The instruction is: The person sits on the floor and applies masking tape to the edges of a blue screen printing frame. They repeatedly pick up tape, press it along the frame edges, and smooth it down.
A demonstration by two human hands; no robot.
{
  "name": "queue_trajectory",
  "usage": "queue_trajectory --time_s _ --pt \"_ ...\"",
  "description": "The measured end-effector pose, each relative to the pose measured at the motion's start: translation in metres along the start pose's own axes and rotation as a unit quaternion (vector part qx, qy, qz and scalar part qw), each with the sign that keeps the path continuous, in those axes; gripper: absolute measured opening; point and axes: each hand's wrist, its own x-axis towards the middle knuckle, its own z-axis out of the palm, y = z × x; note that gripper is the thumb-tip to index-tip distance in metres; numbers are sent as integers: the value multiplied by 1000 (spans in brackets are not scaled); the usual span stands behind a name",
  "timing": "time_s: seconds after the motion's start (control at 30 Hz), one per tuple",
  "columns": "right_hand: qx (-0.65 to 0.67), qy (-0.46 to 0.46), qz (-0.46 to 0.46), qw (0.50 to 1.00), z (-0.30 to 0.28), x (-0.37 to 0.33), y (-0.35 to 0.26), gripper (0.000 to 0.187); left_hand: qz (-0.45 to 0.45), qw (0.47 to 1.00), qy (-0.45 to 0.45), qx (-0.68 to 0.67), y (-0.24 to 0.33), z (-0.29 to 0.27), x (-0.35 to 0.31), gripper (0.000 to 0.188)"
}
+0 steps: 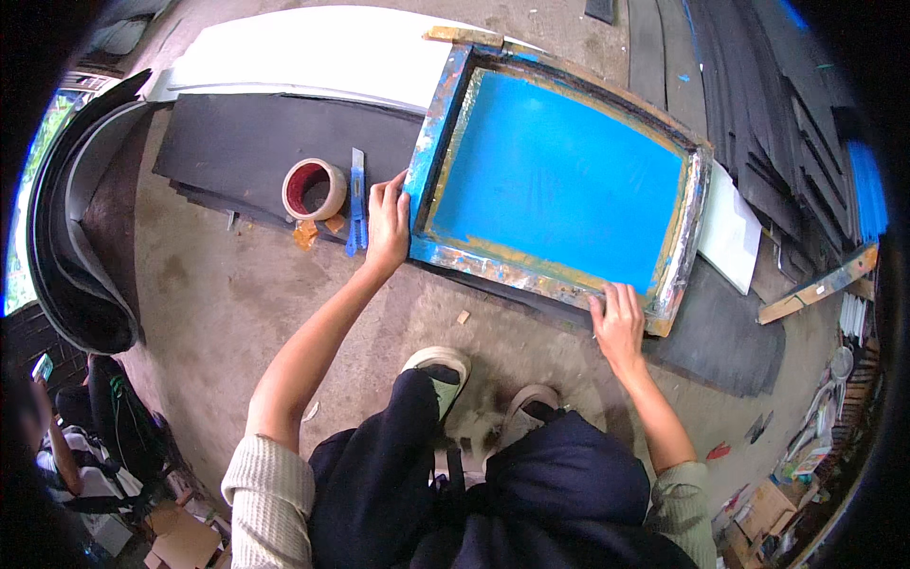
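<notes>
A paint-stained screen printing frame [438, 254] with a bright blue screen [564, 175] stretched inside it lies slightly turned in front of me. My left hand [387, 228] grips its left side near the lower left corner, fingers on the outer edge. On the near edge, towards the right corner, my right hand [619, 325] has its fingers curled over the rail; its thumb points at the rail's outer face. Just left of my left hand lies a blue utility knife [357, 213] with its blade out. Beside the knife is a roll of tape [329, 199] with a red core.
Dark sheets [237, 142] are stacked under the frame and tape, with white sheets [313, 57] behind. Rolled black sheeting [90, 228] stands at the left. A wooden bar [815, 284] and dark boards [749, 104] lie to the right. Another person [71, 446] sits at lower left.
</notes>
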Motion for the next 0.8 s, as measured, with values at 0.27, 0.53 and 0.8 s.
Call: queue_trajectory --time_s 0.27,0.53,0.8 --pt "54 7 -45 998 35 55 -79 27 -8 1000 -8 -8 2 2 2 34" --pt "99 19 -109 989 57 88 -124 24 -20 1000 -3 -22 3 1 3 33" --pt "192 -22 -137 971 78 131 -180 22 -12 1000 -4 -22 3 1 3 33"
